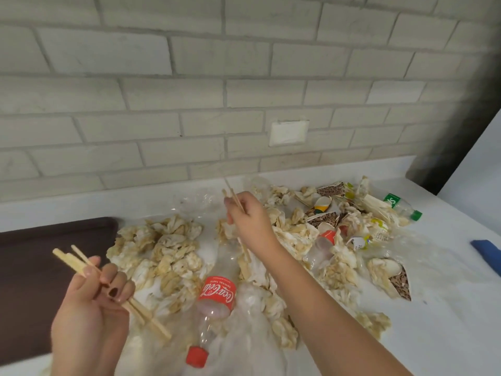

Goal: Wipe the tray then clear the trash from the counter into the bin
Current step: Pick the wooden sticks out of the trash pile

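Left grip (89, 308), left of the bottle (217, 294), holds bundled sticks (66, 258); right grip (249, 221), beyond it, pinches more. They look light, stiff and slippery, best held mid-length. Soft tissues (168, 256) surround the bottle; tray (32, 267) lies far left.

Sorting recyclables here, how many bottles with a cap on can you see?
2. A red-capped cola bottle lies at the near centre; a green-capped bottle lies far right. Others may be buried under the crumpled paper.

free: bare counter (447, 308) front right | blocked: crumpled napkins (168, 256), cola bottle (214, 299) mid-counter
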{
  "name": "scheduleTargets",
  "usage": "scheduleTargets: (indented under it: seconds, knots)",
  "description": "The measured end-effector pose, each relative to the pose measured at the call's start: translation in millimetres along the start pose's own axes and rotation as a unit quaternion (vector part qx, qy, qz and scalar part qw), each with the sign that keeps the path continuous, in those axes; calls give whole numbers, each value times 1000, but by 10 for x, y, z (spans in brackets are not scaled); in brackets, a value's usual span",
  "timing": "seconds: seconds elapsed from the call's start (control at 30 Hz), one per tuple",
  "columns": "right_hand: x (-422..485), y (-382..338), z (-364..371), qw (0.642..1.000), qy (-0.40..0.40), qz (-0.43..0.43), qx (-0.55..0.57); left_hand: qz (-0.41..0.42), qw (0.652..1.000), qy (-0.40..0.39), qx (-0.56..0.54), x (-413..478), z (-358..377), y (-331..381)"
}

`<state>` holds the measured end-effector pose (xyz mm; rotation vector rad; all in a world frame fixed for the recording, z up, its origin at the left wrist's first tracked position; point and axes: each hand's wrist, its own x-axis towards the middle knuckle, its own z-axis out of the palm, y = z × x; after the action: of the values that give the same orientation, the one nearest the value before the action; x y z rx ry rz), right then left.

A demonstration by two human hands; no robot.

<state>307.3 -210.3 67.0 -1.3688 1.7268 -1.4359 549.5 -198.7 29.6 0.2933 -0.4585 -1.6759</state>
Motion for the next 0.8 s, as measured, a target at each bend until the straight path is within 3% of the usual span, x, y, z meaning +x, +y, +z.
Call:
scheduleTargets:
  seconds: [0.03, 0.1, 0.27, 0.4, 0.57, 0.8]
  knots:
    - [-87, -10, -56, 999, -6, 29, 31, 17, 999, 4, 44, -61, 66, -39]
    - [-274, 9, -169, 994, -17, 86, 66, 43, 988, 95, 110, -191, 131, 6]
    - [-689, 191, -319, 979, -30, 194, 57, -68, 971, 166, 156, -476, 315, -122]
    - [-973, 249, -379, 969, -76, 227, 67, -160, 962, 159, 154, -706, 411, -321]
    - [-1288, 237, -685, 951, -91, 258, 142, -200, 954, 133, 181, -1005, 668, -636]
    - [-1805, 477, -2117, 955, -29, 196, 221, -226, 949, 42, 214, -1540, 1414, -1897]
